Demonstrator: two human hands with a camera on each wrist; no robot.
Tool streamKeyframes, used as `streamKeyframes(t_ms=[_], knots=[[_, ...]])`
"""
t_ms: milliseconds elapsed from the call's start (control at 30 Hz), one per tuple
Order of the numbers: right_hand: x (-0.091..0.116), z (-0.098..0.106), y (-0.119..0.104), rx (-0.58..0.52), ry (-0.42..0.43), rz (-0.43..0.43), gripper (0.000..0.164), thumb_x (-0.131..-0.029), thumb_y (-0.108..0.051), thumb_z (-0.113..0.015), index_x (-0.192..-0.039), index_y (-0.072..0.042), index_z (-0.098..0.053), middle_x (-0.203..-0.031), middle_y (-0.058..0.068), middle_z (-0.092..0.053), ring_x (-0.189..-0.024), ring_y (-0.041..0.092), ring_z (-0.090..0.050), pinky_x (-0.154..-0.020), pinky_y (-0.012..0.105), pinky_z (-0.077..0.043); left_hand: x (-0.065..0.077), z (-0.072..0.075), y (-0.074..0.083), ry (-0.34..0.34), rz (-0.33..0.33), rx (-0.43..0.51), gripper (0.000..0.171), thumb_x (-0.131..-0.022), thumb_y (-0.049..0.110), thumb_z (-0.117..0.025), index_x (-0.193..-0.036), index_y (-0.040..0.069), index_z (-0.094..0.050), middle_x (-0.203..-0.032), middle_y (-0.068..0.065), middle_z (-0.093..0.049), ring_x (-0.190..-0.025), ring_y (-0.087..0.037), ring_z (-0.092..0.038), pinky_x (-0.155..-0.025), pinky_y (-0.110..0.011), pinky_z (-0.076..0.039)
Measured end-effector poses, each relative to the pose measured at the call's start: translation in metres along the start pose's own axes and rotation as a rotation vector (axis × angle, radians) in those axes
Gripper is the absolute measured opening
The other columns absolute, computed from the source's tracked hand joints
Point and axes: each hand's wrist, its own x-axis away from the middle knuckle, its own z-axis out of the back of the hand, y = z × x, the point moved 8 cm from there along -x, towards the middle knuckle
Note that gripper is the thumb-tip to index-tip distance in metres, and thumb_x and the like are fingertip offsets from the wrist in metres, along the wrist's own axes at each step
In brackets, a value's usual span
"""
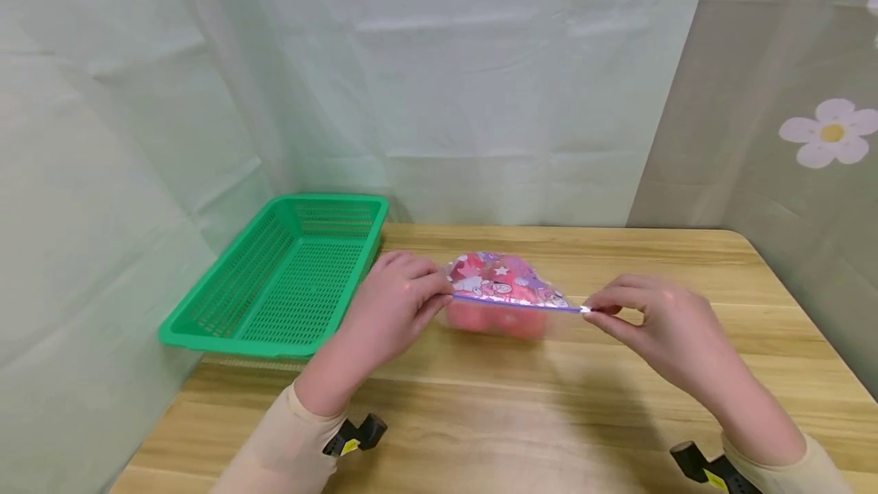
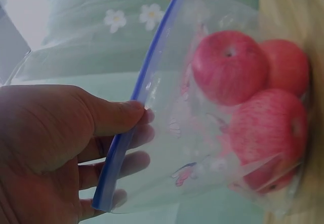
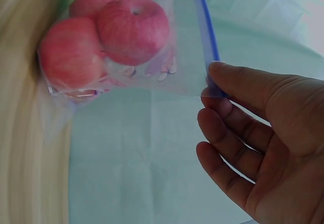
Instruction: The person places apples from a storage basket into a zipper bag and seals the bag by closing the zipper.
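A clear zip bag [image 1: 497, 292] with a blue-purple zip strip and printed pink and purple cartoon figures stands on the table, several red apples [image 2: 230, 67] inside it. My left hand [image 1: 401, 303] pinches the zip strip toward its left end, thumb on the near side and fingers behind. At the opposite end, my right hand [image 1: 658, 322] pinches the strip's corner between thumb and index finger, where a white slider shows in the head view. Between the hands the strip is stretched nearly straight, above the apples. The right hand's other fingers are loosely curled in the right wrist view [image 3: 233, 138].
A green plastic basket [image 1: 370, 250] with slotted walls and nothing in it stands at the left of the wooden table [image 1: 480, 418], close beside my left hand. Pale cloth hangs [image 1: 446, 82] behind and at the sides, with printed white flowers [image 1: 831, 133] at right.
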Motion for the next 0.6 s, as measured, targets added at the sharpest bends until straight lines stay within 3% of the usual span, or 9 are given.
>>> streamKeyframes(t_ms=[200, 433, 600], knots=[[0.015, -0.001, -0.005, -0.002, 0.002, 0.027, 0.038, -0.075, -0.01, -0.102, -0.095, -0.036, -0.083, -0.091, -0.028, -0.07, -0.077, -0.006, -0.065, -0.057, 0.019, -0.047, 0.016, -0.004, 0.017, -0.051, -0.062, -0.008, 0.014, -0.092, 0.017, -0.093, -0.102, 0.015, -0.084, -0.104, 0.0, -0.08, -0.097, -0.024, -0.072, -0.104, -0.053, -0.054], [0.028, -0.009, -0.011, -0.009, -0.036, 0.068, 0.038, -0.072, -0.013, -0.104, -0.094, -0.037, -0.083, -0.093, -0.029, -0.071, -0.076, -0.007, -0.064, -0.059, 0.014, -0.045, 0.032, -0.019, 0.027, -0.188, -0.081, -0.004, 0.009, -0.097, 0.022, -0.088, -0.102, 0.02, -0.081, -0.108, 0.005, -0.078, -0.106, -0.023, -0.072, -0.106, -0.05, -0.054], [0.037, -0.016, -0.017, -0.029, -0.087, 0.132, 0.039, -0.072, -0.014, -0.104, -0.094, -0.038, -0.082, -0.095, -0.031, -0.069, -0.079, -0.005, -0.066, -0.063, 0.016, -0.048, 0.042, -0.028, 0.034, -0.267, -0.1, 0.01, 0.008, -0.098, 0.022, -0.087, -0.101, 0.02, -0.08, -0.11, 0.004, -0.076, -0.108, -0.021, -0.071, -0.103, -0.049, -0.055]])
